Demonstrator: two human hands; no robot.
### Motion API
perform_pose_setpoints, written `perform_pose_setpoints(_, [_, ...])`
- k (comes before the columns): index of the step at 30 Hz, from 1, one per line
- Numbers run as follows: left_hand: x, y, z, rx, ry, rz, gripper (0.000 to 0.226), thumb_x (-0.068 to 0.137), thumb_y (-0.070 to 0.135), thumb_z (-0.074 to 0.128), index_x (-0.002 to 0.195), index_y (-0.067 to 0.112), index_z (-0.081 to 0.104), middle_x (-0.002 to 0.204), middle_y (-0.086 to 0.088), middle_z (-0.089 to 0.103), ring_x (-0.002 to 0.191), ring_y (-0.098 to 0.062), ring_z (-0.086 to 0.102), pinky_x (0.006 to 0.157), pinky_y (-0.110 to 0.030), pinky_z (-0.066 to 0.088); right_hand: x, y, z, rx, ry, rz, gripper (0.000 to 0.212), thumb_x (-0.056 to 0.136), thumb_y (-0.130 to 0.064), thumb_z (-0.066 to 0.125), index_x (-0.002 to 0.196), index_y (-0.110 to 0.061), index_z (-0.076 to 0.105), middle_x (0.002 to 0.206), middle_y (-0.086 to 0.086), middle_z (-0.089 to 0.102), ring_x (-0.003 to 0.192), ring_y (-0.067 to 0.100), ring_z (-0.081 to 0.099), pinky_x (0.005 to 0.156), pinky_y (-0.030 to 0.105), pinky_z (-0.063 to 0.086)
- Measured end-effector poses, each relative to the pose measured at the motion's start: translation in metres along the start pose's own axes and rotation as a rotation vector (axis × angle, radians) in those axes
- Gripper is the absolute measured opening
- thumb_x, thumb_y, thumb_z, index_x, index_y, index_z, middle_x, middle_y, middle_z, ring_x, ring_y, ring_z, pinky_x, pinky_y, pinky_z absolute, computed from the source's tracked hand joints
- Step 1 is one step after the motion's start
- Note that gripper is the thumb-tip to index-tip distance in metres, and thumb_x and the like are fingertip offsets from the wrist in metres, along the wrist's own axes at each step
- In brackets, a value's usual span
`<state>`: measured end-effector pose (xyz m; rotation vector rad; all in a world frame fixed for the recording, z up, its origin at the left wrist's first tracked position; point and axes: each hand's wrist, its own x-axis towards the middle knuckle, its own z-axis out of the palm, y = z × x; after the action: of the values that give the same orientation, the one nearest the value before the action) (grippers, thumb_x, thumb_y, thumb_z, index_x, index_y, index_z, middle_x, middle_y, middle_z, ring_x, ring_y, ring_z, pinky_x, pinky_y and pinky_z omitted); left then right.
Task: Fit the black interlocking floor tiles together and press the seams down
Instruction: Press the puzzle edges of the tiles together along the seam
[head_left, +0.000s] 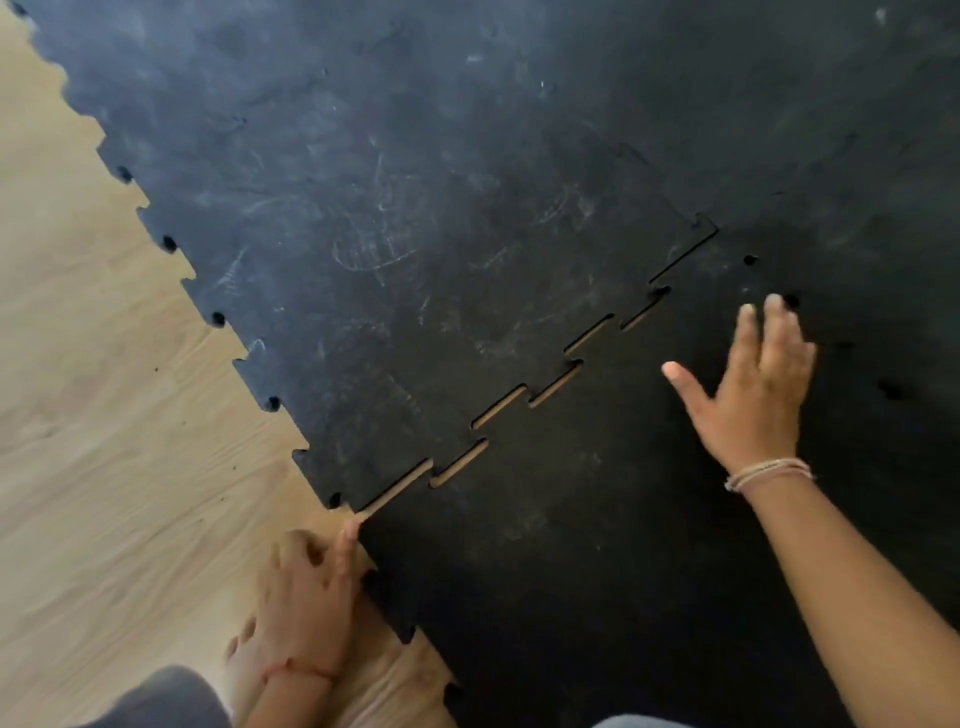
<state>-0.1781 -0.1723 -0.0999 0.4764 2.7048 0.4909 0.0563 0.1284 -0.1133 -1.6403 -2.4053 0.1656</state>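
Note:
A near black tile (571, 545) lies against a scuffed far black tile (363, 234). Their toothed seam (524, 400) runs diagonally and shows narrow gaps with wood beneath. My right hand (753, 395) rests flat, fingers spread, on the near tile close to its right edge. At the left corner of the near tile, my left hand (306, 587) has its fingers curled against the tile's edge, one fingertip at the seam's lower end. More black tile (857, 130) lies joined at the right and back.
Light wooden floor (104, 441) lies bare on the left, along the tiles' toothed edges. A grey-clad knee (161, 701) shows at the bottom left.

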Motion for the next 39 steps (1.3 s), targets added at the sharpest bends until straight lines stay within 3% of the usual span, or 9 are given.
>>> perform_pose_setpoints(3, [-0.029,0.020,0.021,-0.189,-0.155,-0.217,0.043,0.079,0.050,0.055,0.091,0.009,0.056,0.089,-0.010,0.058,0.094,-0.031,0.050,0.083,-0.041,0.039,0.006,-0.053,0.017,0.072,-0.189,-0.531,0.084,0.083,-0.072,0.030,0.136,-0.008,0.041,0.147,0.018,0.031,0.137,0.031,0.019,0.108,0.053,0.012])
perform_pose_setpoints(6, [-0.019,0.027,0.026,-0.313,-0.191,-0.354,0.050,0.078,0.046,0.062,0.100,0.002,0.058,0.091,-0.011,0.064,0.088,-0.027,0.056,0.071,-0.034,0.045,0.006,-0.072,0.030,0.061,-0.245,-0.771,0.076,0.081,-0.073,0.034,0.112,-0.008,0.062,0.122,0.015,0.056,0.122,0.031,0.043,0.105,0.057,0.015])
perform_pose_setpoints(12, [-0.015,0.023,0.010,-0.571,-0.184,-0.368,0.024,0.076,0.028,0.070,0.083,0.007,0.059,0.075,-0.006,0.062,0.070,-0.019,0.058,0.054,-0.025,0.039,0.001,-0.075,0.032,0.076,-0.174,-0.750,0.067,0.080,-0.072,0.036,0.089,-0.011,0.061,0.100,0.012,0.058,0.108,0.029,0.048,0.105,0.055,0.014])
perform_pose_setpoints(18, [-0.012,0.024,0.011,-0.407,-0.086,-0.294,0.026,0.075,0.032,0.071,0.078,0.009,0.058,0.064,0.002,0.056,0.063,-0.011,0.052,0.053,-0.022,0.032,-0.023,-0.084,0.024,0.045,-0.244,-0.509,0.085,0.084,-0.072,0.029,0.127,-0.002,0.049,0.142,0.020,0.039,0.135,0.030,0.026,0.109,0.051,0.016])
perform_pose_setpoints(21, [0.010,0.020,-0.007,-0.365,0.126,-0.335,0.020,0.080,0.021,0.066,0.074,0.005,0.056,0.064,-0.003,0.054,0.073,-0.029,0.055,0.066,-0.031,0.033,-0.058,-0.096,0.023,0.040,-0.301,-0.417,0.087,0.088,-0.069,0.021,0.143,-0.002,0.024,0.152,0.018,0.016,0.140,0.029,0.006,0.111,0.046,0.009])
perform_pose_setpoints(26, [0.016,0.027,-0.011,-0.205,0.178,0.128,0.033,0.083,0.021,0.062,0.108,0.000,0.055,0.110,-0.022,0.059,0.111,-0.039,0.048,0.096,-0.045,0.034,-0.101,-0.119,0.027,-0.036,-0.365,-0.370,0.081,0.092,-0.064,0.015,0.145,-0.002,0.012,0.152,0.019,0.010,0.140,0.030,0.002,0.110,0.044,0.007])
perform_pose_setpoints(30, [-0.041,0.034,0.047,0.145,-0.122,0.727,0.060,0.095,0.044,0.018,0.144,0.011,0.012,0.155,-0.007,0.005,0.140,-0.021,0.001,0.113,-0.032,-0.002,-0.102,-0.117,0.025,-0.028,-0.378,-0.382,0.075,0.095,-0.059,0.014,0.145,-0.004,0.012,0.153,0.016,0.013,0.141,0.029,0.005,0.111,0.044,0.009])
perform_pose_setpoints(32, [-0.042,0.025,0.062,0.246,-0.168,0.783,0.059,0.095,0.045,0.010,0.144,0.013,0.004,0.154,0.000,-0.013,0.140,-0.017,-0.003,0.113,-0.031,-0.005,-0.101,-0.116,0.026,-0.031,-0.367,-0.409,0.073,0.095,-0.058,0.013,0.145,-0.005,0.012,0.153,0.016,0.015,0.141,0.029,0.006,0.111,0.043,0.009])
perform_pose_setpoints(39, [-0.029,0.025,0.067,0.348,-0.146,0.817,0.058,0.095,0.045,0.011,0.144,0.013,0.008,0.153,0.001,-0.013,0.140,-0.017,0.001,0.113,-0.031,-0.002,-0.093,-0.118,0.035,-0.018,-0.339,-0.426,0.074,0.095,-0.056,0.015,0.145,-0.001,0.013,0.153,0.018,0.013,0.141,0.029,0.003,0.111,0.044,0.011])
